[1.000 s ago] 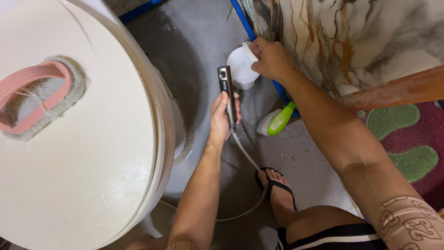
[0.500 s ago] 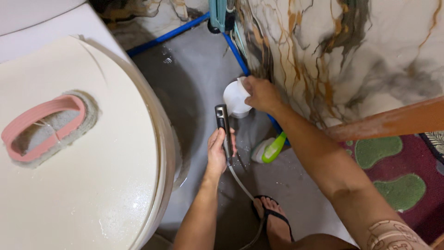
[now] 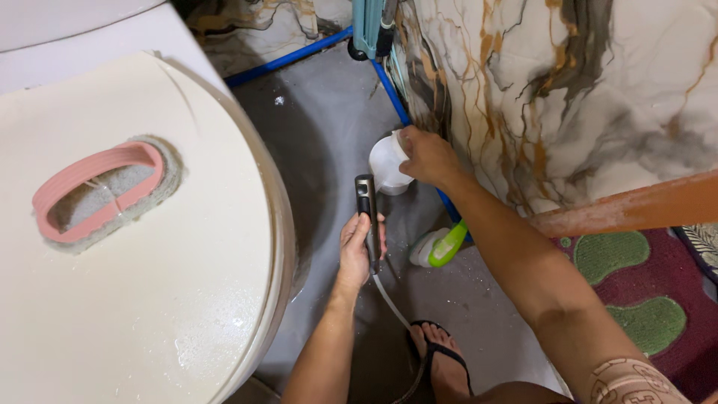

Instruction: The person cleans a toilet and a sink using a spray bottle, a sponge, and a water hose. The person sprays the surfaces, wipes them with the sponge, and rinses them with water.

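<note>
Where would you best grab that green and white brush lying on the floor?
Probably by the green handle of the brush, coming from above. It lies flat on the wet floor with the handle angled up toward the wall, clear of both hands.

A white cup (image 3: 389, 166) and dark metallic sprayer (image 3: 366, 213) above a grey floor (image 3: 329, 120); marbled white, gold and grey wall (image 3: 568, 82); green-and-white brush (image 3: 443, 245); maroon-and-green mat (image 3: 643, 299); pink ring (image 3: 97, 187).

— What fills the left side?
— A large round cream lid (image 3: 149, 299) bearing a pink oval-rimmed scrubbing pad (image 3: 101, 193).
— And right?
— Marbled wall panel (image 3: 583, 90), green-handled white brush (image 3: 441, 247) on grey floor (image 3: 321, 112), maroon-green mat (image 3: 643, 299).
</note>
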